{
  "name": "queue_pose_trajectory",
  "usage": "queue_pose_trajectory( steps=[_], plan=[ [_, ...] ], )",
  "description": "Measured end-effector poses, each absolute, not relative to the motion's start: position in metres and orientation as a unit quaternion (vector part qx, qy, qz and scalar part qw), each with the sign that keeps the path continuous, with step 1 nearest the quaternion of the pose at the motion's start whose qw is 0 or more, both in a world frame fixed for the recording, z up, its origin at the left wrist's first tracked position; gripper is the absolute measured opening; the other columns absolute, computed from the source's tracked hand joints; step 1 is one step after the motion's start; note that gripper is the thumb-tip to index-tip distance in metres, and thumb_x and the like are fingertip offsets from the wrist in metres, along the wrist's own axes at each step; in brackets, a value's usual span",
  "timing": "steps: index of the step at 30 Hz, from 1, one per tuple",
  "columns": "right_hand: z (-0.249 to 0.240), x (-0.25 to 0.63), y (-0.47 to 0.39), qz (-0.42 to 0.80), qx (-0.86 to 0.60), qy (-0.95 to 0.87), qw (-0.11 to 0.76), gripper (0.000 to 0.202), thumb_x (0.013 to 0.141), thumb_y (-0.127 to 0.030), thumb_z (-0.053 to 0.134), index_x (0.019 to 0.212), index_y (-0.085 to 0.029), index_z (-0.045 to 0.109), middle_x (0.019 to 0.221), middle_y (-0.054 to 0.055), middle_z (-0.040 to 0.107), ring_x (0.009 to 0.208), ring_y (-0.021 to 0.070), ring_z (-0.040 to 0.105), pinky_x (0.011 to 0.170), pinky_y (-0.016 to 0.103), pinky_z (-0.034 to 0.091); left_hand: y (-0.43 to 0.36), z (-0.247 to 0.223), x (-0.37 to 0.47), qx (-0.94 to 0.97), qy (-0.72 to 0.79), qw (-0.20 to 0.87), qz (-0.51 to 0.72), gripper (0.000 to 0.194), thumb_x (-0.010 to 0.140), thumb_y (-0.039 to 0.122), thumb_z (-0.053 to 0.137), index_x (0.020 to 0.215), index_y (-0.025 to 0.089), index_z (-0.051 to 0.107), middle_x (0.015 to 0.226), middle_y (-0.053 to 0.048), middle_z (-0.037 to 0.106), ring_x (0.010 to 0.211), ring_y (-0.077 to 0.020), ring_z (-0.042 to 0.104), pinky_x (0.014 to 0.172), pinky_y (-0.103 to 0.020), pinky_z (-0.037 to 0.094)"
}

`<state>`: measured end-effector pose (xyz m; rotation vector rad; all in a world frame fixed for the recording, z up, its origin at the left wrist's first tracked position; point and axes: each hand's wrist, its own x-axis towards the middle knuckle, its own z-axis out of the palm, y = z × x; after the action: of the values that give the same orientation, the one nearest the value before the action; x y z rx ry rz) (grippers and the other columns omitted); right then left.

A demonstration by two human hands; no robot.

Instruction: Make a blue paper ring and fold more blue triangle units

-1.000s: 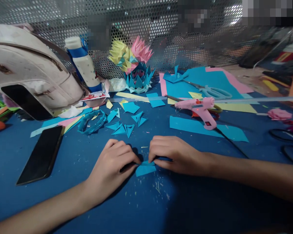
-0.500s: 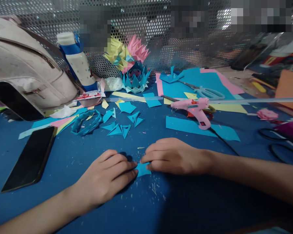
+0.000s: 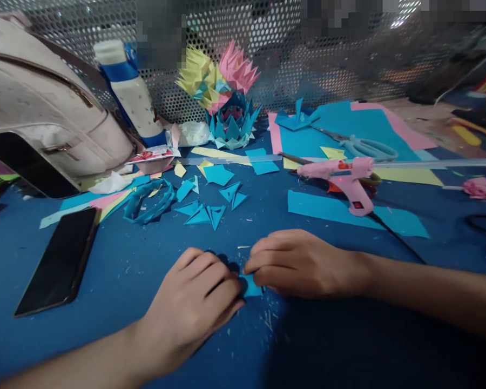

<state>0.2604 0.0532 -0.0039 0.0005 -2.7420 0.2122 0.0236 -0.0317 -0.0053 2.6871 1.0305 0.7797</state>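
Observation:
A small piece of blue paper [image 3: 251, 287] lies on the table between my two hands. My left hand [image 3: 200, 302] has its bent fingertips closed on the paper's left edge. From the other side, my right hand [image 3: 295, 265] pinches the paper's upper right part, its fingers pressed together. Just beyond the hands sit several folded blue paper triangles [image 3: 200, 214] and a twisted ring of blue paper [image 3: 149, 201]. A pink glue gun [image 3: 344, 175] rests on its side past my right hand, close to a blue paper strip [image 3: 356, 213].
A black phone [image 3: 59, 265] lies to the left, near a pale backpack [image 3: 56, 108] and a white-blue bottle [image 3: 133, 97]. Folded-paper flowers [image 3: 233, 119] stand against the perforated metal panel [image 3: 267, 32]. Light-blue scissors [image 3: 368, 148] lie on paper sheets at the back right.
The whole view has shifted, so the table things appear farther right. My left hand has rolled, with its fingers curled more over the paper's left edge. The right hand keeps its hold.

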Motion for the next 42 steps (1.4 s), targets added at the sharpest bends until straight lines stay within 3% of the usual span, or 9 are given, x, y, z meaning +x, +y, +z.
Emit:
queue_pose_trajectory(
  steps=[3, 8, 13, 21, 26, 32, 36, 42],
  plan=[
    [-0.001, 0.259, 0.049, 0.026, -0.009, -0.977, 0.212, 0.024, 0.105, -0.017, 0.04, 0.102, -0.018, 0.064, 0.111, 0.001, 0.072, 0.102, 0.0162, 0.061, 0.079, 0.033, 0.047, -0.032, -0.006, 0.024, 0.899, 0.347, 0.077, 0.256, 0.011, 0.102, 0.019, 0.054, 0.097, 0.015, 0.063, 0.086, -0.003, 0.067, 0.083, -0.0199, 0.057, 0.074, -0.035, 0.036],
    [0.001, 0.259, 0.042, -0.001, 0.013, -0.976, 0.216, 0.023, 0.101, -0.018, 0.048, 0.084, -0.021, 0.063, 0.106, -0.002, 0.073, 0.098, 0.0147, 0.063, 0.071, 0.033, 0.046, -0.034, -0.007, 0.023, 0.901, 0.344, 0.068, 0.255, 0.01, 0.102, 0.018, 0.054, 0.095, 0.015, 0.062, 0.089, -0.004, 0.068, 0.086, -0.0201, 0.058, 0.076, -0.036, 0.037],
    [0.001, 0.26, 0.046, 0.009, 0.027, -0.985, 0.169, 0.026, 0.103, -0.018, 0.045, 0.086, -0.024, 0.064, 0.11, -0.001, 0.073, 0.101, 0.0143, 0.064, 0.071, 0.032, 0.047, -0.035, -0.007, 0.021, 0.904, 0.339, 0.062, 0.251, 0.011, 0.101, 0.016, 0.055, 0.092, 0.014, 0.062, 0.089, -0.004, 0.068, 0.087, -0.0198, 0.06, 0.077, -0.036, 0.038],
    [0.005, 0.261, 0.053, -0.008, 0.053, -0.981, 0.189, 0.025, 0.101, -0.015, 0.048, 0.087, -0.023, 0.068, 0.112, -0.001, 0.073, 0.102, 0.0136, 0.065, 0.077, 0.028, 0.053, -0.038, -0.009, 0.014, 0.912, 0.322, 0.092, 0.239, 0.01, 0.101, 0.014, 0.054, 0.106, 0.016, 0.063, 0.098, -0.005, 0.068, 0.094, -0.0209, 0.06, 0.083, -0.037, 0.04],
    [0.004, 0.263, 0.055, 0.056, 0.049, -0.986, 0.149, 0.028, 0.103, -0.015, 0.042, 0.093, -0.019, 0.067, 0.119, 0.004, 0.071, 0.106, 0.0176, 0.066, 0.077, 0.033, 0.053, -0.039, -0.008, 0.012, 0.912, 0.32, 0.095, 0.24, 0.011, 0.101, 0.015, 0.055, 0.107, 0.016, 0.063, 0.1, -0.005, 0.069, 0.096, -0.0208, 0.061, 0.084, -0.037, 0.041],
    [0.015, 0.259, 0.053, 0.251, -0.047, -0.967, -0.012, 0.026, 0.103, -0.016, 0.042, 0.097, -0.018, 0.067, 0.129, 0.007, 0.066, 0.121, 0.0189, 0.059, 0.098, 0.042, 0.049, -0.039, -0.009, 0.01, 0.913, 0.316, 0.103, 0.236, 0.012, 0.1, 0.013, 0.056, 0.108, 0.016, 0.063, 0.102, -0.006, 0.069, 0.098, -0.0213, 0.061, 0.085, -0.037, 0.041],
    [0.019, 0.258, 0.052, 0.304, -0.061, -0.951, 0.013, 0.025, 0.102, -0.013, 0.043, 0.093, -0.017, 0.066, 0.127, 0.008, 0.067, 0.12, 0.0188, 0.06, 0.1, 0.044, 0.047, -0.04, -0.008, 0.012, 0.918, 0.314, 0.067, 0.234, 0.014, 0.102, 0.014, 0.052, 0.107, 0.015, 0.065, 0.102, -0.006, 0.07, 0.096, -0.0221, 0.061, 0.083, -0.037, 0.038],
    [0.011, 0.263, 0.053, 0.149, 0.021, -0.986, 0.066, 0.027, 0.104, -0.016, 0.041, 0.095, -0.018, 0.067, 0.125, 0.008, 0.068, 0.114, 0.021, 0.062, 0.085, 0.038, 0.052, -0.039, -0.001, 0.017, 0.924, 0.296, -0.032, 0.241, 0.03, 0.106, 0.013, 0.04, 0.103, 0.014, 0.07, 0.096, -0.006, 0.074, 0.09, -0.0212, 0.062, 0.08, -0.036, 0.037]
  ],
)
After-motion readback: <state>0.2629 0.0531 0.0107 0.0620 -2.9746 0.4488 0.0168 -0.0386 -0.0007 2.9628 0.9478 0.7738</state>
